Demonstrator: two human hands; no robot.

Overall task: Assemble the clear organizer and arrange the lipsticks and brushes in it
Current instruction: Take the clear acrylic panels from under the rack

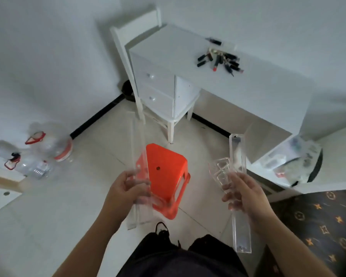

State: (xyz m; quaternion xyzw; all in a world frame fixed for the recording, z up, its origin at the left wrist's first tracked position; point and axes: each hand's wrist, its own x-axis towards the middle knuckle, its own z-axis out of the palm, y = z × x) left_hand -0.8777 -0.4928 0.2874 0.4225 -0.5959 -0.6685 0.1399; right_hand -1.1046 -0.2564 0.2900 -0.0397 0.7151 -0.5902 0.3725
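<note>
an orange stool stands on the tiled floor, between the two sets of fingers and partly behind the left ones. beyond the fingers a white chair is pushed against a white counter with two drawers. far out past the left fingers, clear plastic bottles with red handles lie by the wall. out past the right fingers a white bag of blurred contents sits on a white surface. below the right fingers lies a dark patterned cloth with orange and grey motifs.
</note>
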